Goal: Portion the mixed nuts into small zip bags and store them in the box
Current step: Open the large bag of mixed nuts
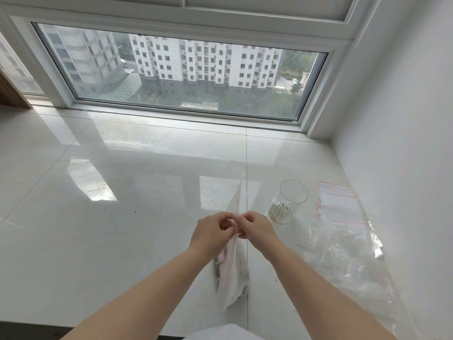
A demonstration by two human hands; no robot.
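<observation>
Centre-low in frame: left hand (212, 233) and right hand (255, 228) both pinch the bag (232, 273) at its zip edge; nuts inside. Risk: uneven pull, bag tips, nuts spill toward glass (289, 202) at right.

Window (181, 77) above glossy sill (122, 180)

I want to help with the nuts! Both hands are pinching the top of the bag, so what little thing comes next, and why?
Probably pull the top apart. The left hand and right hand each pinch the zip bag at its red strip, which looks shut, with dark contents at the bottom.
</observation>
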